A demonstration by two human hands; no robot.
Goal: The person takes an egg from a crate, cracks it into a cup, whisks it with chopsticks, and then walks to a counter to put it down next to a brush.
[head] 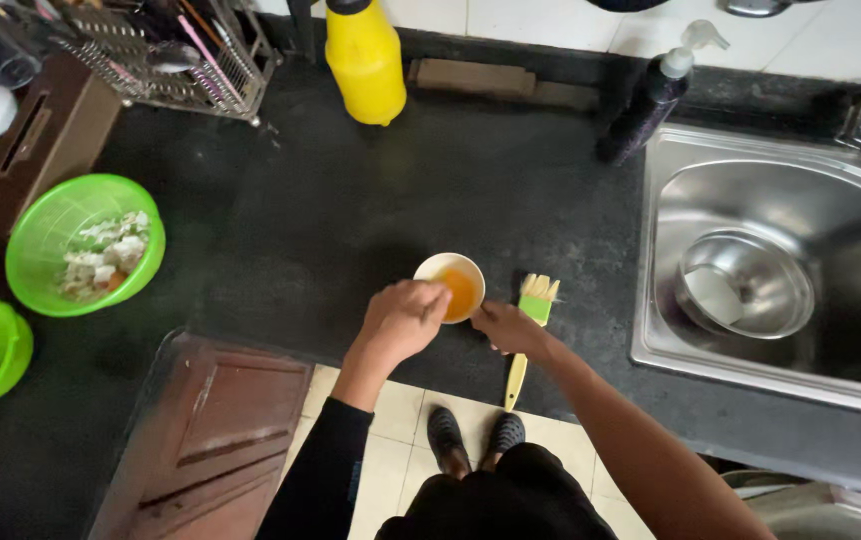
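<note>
Small white bowl (454, 284) of orange liquid sits on the dark counter (381, 190), caught between both hands. Left hand (403, 320) is curled into a loose fist at the bowl's near-left rim, fingers bunched together over the edge; whether they pinch something is not visible. Right hand (507, 327) touches the bowl's right side, its fingers pressed together against the wall. Just right of those fingers lies a green-and-yellow brush (531, 320), handle overhanging the counter edge. Farther right is the steel sink (781, 190); far left, a green basket (46, 225) of scraps.
</note>
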